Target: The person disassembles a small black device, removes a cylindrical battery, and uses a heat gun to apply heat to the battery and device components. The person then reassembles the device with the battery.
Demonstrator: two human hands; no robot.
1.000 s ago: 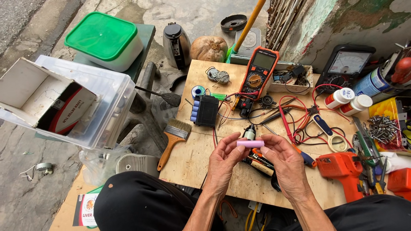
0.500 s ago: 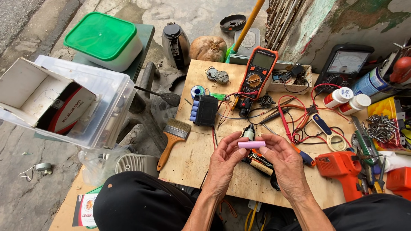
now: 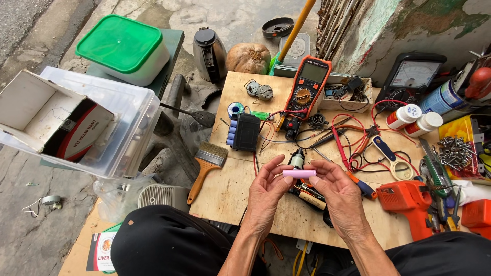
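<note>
A pink cylindrical battery cell (image 3: 299, 174) lies level between my two hands, above the plywood board (image 3: 225, 197). My left hand (image 3: 267, 197) pinches its left end with thumb and fingers. My right hand (image 3: 341, 197) pinches its right end. Just beyond the cell lies a small tool with a white tip (image 3: 296, 159), and a black battery pack with blue cells (image 3: 243, 132) sits farther left. An orange multimeter (image 3: 309, 87) with red and black leads stands at the back of the board.
A paintbrush (image 3: 205, 166) lies at the board's left edge. An orange drill (image 3: 409, 202), tangled red wires (image 3: 353, 138), two white bottles (image 3: 413, 118) and screws (image 3: 454, 151) crowd the right. A clear bin (image 3: 130, 120), a green-lidded tub (image 3: 123, 48) and a kettle (image 3: 209, 53) stand to the left.
</note>
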